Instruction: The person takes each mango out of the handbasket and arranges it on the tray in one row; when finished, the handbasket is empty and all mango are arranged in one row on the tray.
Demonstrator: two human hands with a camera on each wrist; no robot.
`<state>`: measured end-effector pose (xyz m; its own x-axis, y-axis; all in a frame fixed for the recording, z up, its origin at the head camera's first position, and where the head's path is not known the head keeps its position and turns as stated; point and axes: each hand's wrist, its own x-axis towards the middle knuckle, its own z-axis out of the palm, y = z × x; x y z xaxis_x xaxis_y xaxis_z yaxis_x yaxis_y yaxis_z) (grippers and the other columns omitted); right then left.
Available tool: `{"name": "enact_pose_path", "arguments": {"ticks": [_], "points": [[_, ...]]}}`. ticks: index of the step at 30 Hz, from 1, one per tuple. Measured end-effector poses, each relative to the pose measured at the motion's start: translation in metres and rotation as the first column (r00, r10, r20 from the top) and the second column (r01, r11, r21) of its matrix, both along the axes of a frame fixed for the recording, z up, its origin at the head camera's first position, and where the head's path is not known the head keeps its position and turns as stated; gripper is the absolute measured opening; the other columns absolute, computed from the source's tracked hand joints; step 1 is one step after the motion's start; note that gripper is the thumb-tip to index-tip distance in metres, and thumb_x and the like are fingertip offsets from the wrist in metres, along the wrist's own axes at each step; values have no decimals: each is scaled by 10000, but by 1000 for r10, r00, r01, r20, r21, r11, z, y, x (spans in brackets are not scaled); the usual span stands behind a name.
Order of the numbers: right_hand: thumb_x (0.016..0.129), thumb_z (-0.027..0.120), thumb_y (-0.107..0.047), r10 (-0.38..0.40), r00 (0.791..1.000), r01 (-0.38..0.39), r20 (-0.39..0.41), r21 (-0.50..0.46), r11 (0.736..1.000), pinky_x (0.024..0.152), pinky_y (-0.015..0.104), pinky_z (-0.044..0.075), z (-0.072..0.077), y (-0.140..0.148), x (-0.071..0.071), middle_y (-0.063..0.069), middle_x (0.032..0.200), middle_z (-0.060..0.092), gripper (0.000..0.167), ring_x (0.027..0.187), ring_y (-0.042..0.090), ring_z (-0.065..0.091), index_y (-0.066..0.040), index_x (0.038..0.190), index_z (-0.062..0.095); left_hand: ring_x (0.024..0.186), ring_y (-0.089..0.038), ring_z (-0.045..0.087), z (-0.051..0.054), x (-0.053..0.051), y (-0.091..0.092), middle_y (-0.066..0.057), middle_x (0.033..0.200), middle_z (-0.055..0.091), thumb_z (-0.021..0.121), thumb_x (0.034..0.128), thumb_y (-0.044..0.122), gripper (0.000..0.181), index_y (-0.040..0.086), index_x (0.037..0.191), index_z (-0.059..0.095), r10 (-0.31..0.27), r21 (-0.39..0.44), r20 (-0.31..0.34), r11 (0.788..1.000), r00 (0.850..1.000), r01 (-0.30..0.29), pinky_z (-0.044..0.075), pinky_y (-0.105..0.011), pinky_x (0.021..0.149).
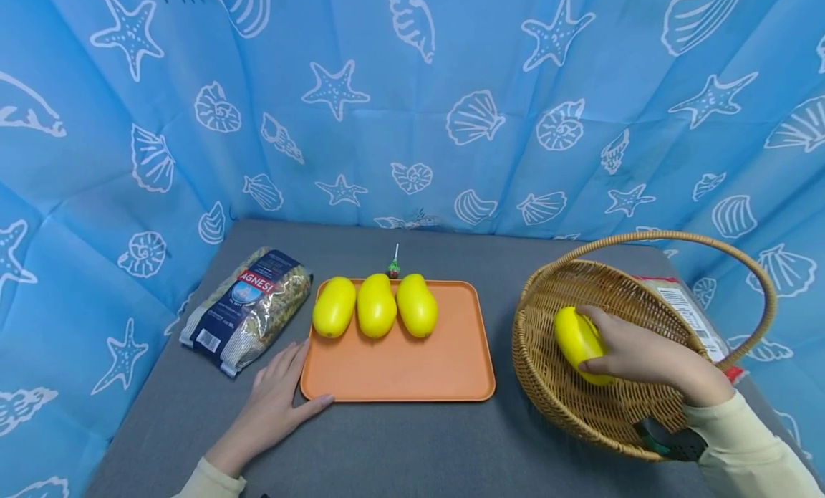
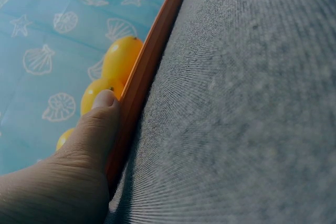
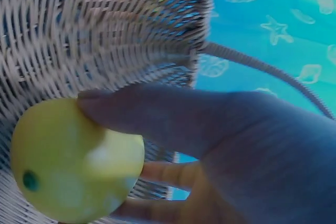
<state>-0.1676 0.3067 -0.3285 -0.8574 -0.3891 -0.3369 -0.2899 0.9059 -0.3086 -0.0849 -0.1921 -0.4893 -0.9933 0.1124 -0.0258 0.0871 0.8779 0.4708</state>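
Observation:
My right hand (image 1: 621,347) grips a yellow mango (image 1: 573,340) inside the wicker basket (image 1: 541,401); in the right wrist view the thumb lies over the mango (image 3: 73,166) and other fingers curl behind it. An orange tray (image 1: 399,372) lies on the grey table, with 3 more yellow mangoes (image 1: 377,306) side by side along its back left part. My left hand (image 1: 273,398) rests at the tray's near left corner. Its fingers lie along the left side, and the thumb (image 2: 100,124) touches the front edge.
A bag of Agnesi pasta (image 1: 248,308) lies left of the tray. A small green and red item with a white stick (image 1: 394,263) is behind the tray. The basket's handle (image 1: 767,297) arches over its right side. Another package (image 1: 690,315) lies partly hidden behind the basket.

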Motion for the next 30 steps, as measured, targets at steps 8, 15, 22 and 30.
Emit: {"name": "enact_pose_path", "arguments": {"ticks": [8,15,22,30], "points": [[781,774,-377,35,988,-44,-154,-53,998,622,307,449,29,-8,25,195,1170,552,893,809,156,527,22,1430,307,1377,-384,273,3,0,1,-220,1519,294,497,791,772,1037,79,1518,237,-5,9,6,1000,1000,5,240,-622,1038],[818,740,-428,84,949,-123,-304,-114,986,728,377,515,53,-29,48,162,1390,455,858,999,203,565,-108,1478,295,1379,-379,269,1,1,-1,-216,1518,296,504,801,756,1023,83,1521,229,-10,5,-8,1000,1000,10,243,-621,1033],[825,748,-378,52,932,-147,-358,-241,959,688,269,530,58,-67,64,51,1319,491,873,983,152,571,-198,1510,236,1379,-382,271,-1,-1,-1,-216,1519,298,496,802,761,1021,84,1520,233,-10,3,-10,1000,1000,10,245,-634,1032],[826,751,-353,-108,934,-50,-340,-426,904,639,243,523,30,-114,77,85,1327,470,878,901,117,593,-205,1496,203,1377,-378,279,0,0,1,-215,1516,305,507,801,755,1017,80,1516,246,-12,6,-14,1000,1000,12,254,-634,1027]]}}
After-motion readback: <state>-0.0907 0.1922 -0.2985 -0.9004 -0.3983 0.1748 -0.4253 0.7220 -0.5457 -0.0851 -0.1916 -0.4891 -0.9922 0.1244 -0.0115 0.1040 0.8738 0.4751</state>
